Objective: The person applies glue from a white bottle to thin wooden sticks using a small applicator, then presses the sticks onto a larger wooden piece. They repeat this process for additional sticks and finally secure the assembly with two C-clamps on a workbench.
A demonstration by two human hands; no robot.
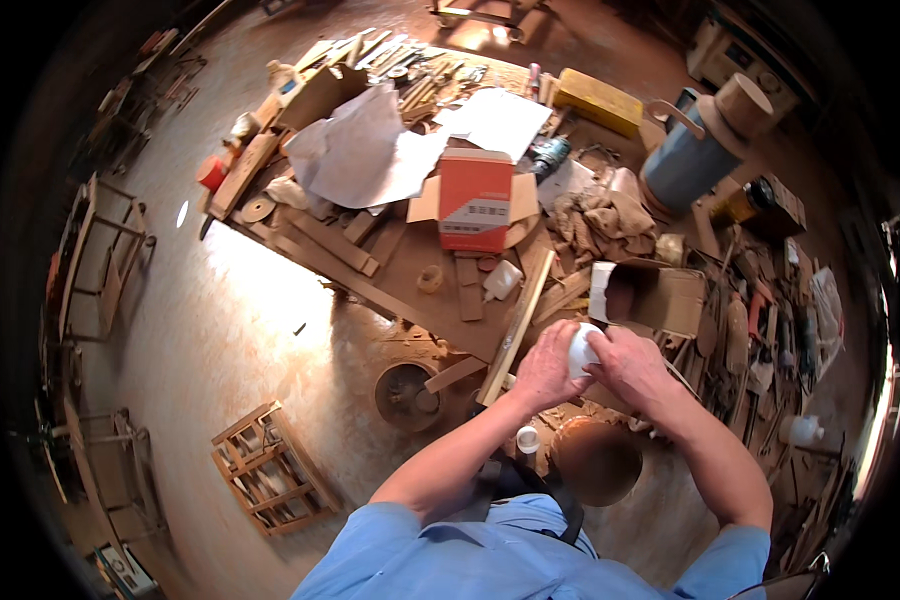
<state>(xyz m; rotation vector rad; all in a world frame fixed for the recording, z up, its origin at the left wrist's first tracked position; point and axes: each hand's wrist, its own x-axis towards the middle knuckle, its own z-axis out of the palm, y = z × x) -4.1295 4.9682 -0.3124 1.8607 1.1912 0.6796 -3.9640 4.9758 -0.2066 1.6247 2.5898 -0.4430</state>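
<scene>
Near the front corner of the cluttered workbench, a small white plastic bottle (583, 350) is held between my two hands. My left hand (548, 368) is closed on its left side, and my right hand (630, 365) grips it from the right; the fingers partly cover the bottle. Just left of my left hand lies a long wood strip (518, 330), slanting across the bench corner. An open cardboard box (670, 300) stands right behind my right hand. Below the hands is a small round white container (528, 438). Another white bottle (503, 280) lies tilted among wood offcuts.
A red box (475, 200) with flaps spread stands mid-bench, near white paper sheets (360, 150), a crumpled cloth (610, 215) and a green drill (550, 157). A large blue jug (695, 155) stands at right. On the floor are a round bin (408, 397) and a wooden frame (273, 468).
</scene>
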